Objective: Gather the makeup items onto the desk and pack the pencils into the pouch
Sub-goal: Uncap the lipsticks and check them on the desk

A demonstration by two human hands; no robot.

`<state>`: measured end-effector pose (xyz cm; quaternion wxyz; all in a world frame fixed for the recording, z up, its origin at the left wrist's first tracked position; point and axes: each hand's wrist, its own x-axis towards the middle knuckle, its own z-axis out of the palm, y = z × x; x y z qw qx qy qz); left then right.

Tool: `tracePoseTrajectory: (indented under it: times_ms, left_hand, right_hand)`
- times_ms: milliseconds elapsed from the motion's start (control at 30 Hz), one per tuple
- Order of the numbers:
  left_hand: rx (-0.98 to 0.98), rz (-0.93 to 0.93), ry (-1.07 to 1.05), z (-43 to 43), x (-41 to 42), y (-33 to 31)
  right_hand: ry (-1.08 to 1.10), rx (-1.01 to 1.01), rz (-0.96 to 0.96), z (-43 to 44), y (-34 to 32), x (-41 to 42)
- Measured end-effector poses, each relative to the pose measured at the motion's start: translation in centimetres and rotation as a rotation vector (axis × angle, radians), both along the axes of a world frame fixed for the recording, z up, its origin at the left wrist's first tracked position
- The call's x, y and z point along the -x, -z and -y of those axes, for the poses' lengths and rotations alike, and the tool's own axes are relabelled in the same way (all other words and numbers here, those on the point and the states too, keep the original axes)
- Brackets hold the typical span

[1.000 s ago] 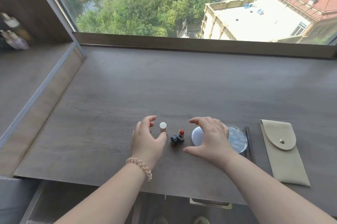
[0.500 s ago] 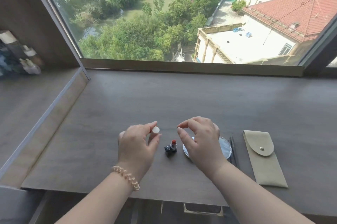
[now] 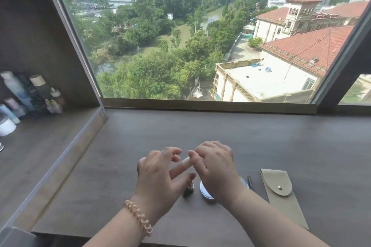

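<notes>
Over a grey worktop (image 3: 200,126), the left hand (image 3: 160,178) and right hand (image 3: 214,168) meet, each grip pinching one end of a pale tube (image 3: 185,161), seemingly to open or close it. Below stand a lipstick (image 3: 189,187) and compact (image 3: 205,191); dark pencils (image 3: 249,181) lie beside the closed pouch (image 3: 280,190).

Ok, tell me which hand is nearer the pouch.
Right. The right hand hovers over the round compact, just left of the pencils lying beside the pouch. The left hand is farther left, beyond the lipstick.
</notes>
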<state>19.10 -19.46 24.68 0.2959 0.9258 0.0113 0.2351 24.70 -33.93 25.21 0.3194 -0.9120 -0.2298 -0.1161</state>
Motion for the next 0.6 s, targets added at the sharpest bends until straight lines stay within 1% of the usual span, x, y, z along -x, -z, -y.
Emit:
tracePoseTrajectory:
  times_ms: [33,100,200,267,300,333,367,400,467,533,567,600]
  left_hand:
    - [-0.014,-0.038,0.018,-0.1,-0.2,-0.1]
    - [-0.048,-0.070,0.063,-0.3,-0.5,-0.3]
    - [-0.061,-0.078,0.127,-0.1,-0.7,-0.6]
    - [-0.099,-0.065,0.185,0.1,-1.0,-0.8]
    - [-0.121,-0.056,0.214,0.2,-1.1,-1.0]
    - [-0.124,-0.052,0.247,0.3,-1.2,-1.3]
    - [-0.093,-0.067,0.274,0.4,-1.2,-1.7]
    - [-0.029,-0.098,0.304,0.5,-1.2,-2.1]
    - [0.132,-0.188,0.363,0.8,-1.3,-2.9]
    - [0.303,-0.299,0.397,1.2,-1.4,-3.2]
    - [0.419,-0.348,0.406,1.4,-1.5,-3.2]
    - [0.548,-0.393,0.412,1.6,-1.5,-2.9]
  right_hand:
    - [0.025,-0.019,-0.014,0.2,-0.3,-0.1]
    - [0.038,0.014,-0.038,0.6,-0.9,-0.2]
    - [0.042,0.159,-0.096,1.0,-1.9,-0.3]
    - [0.021,0.258,-0.216,1.2,-2.8,-0.7]
    - [0.006,0.257,-0.318,1.4,-3.2,-1.0]
    - [-0.008,0.202,-0.427,1.6,-3.4,-1.1]
    - [-0.016,0.104,-0.507,1.7,-3.5,-1.2]
    - [-0.013,-0.006,-0.541,1.8,-3.3,-1.1]
    - [0.005,-0.195,-0.541,1.9,-2.6,-0.9]
    - [-0.015,-0.332,-0.462,1.9,-1.9,-0.4]
    - [-0.046,-0.364,-0.369,1.9,-1.5,-0.3]
    - [-0.075,-0.361,-0.227,2.1,-1.1,-0.4]
